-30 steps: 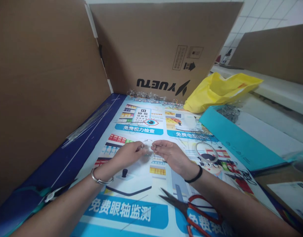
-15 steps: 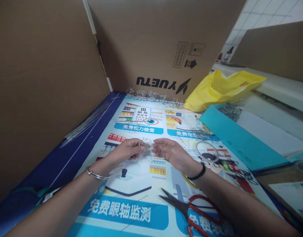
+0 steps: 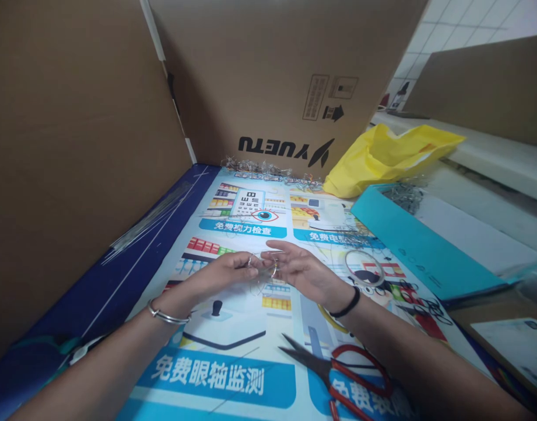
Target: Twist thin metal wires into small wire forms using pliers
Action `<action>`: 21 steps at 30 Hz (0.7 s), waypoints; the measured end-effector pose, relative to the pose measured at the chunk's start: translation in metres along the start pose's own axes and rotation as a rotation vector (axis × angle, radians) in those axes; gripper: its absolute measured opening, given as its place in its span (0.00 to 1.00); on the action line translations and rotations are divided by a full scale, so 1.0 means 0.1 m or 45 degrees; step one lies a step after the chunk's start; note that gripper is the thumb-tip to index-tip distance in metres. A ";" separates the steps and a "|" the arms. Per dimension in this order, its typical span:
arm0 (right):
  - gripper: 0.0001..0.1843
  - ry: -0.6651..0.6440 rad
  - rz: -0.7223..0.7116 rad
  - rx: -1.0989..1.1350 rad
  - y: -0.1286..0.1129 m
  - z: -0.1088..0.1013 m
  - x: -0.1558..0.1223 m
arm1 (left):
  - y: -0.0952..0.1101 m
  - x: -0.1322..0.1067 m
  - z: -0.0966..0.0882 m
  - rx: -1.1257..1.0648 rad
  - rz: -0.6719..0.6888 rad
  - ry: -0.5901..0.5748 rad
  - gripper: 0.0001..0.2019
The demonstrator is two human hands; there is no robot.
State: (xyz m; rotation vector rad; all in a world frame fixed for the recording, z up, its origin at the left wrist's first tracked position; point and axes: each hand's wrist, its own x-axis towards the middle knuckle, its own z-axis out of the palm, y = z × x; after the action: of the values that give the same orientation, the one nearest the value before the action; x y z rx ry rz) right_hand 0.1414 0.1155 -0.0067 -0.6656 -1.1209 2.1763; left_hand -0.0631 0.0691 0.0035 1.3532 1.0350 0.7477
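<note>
My left hand (image 3: 224,272) and my right hand (image 3: 297,270) meet over the middle of a printed poster mat (image 3: 233,362). Between their fingertips is a thin wire piece (image 3: 263,270) with small loops, faint and hard to make out. The left fingers are pinched on its left end. The right fingers are loosely curled, with the thumb and forefinger at its right end. A metal bangle is on my left wrist and a black band on my right wrist.
Red-handled scissors (image 3: 342,374) lie open near the front. A tape ring (image 3: 364,268) sits right of my hands. A teal tray (image 3: 408,240) holds tangled wire pieces (image 3: 407,196). A yellow bag (image 3: 382,158) and cardboard walls (image 3: 259,76) stand behind. Straight wires (image 3: 149,219) lie left.
The hands stay together on the wire piece. My right hand has turned palm-up and its fingers have loosened; the view has shifted slightly.
</note>
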 end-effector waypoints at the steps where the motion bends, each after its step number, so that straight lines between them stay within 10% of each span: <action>1: 0.25 0.004 -0.015 0.001 0.00 0.00 0.00 | 0.00 0.00 0.00 0.015 0.005 0.008 0.09; 10: 0.15 0.222 -0.095 -0.074 0.03 0.00 0.02 | -0.08 0.05 -0.01 0.179 -0.060 0.183 0.12; 21: 0.18 0.326 -0.093 -0.434 0.15 0.03 0.11 | -0.14 0.04 -0.08 1.071 0.141 0.244 0.17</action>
State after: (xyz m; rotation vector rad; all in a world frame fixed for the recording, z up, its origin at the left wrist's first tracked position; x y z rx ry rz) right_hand 0.1277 0.1145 -0.0192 -1.0025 -1.3632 1.7925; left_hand -0.0706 0.0743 -0.0100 2.0910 1.5283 0.5364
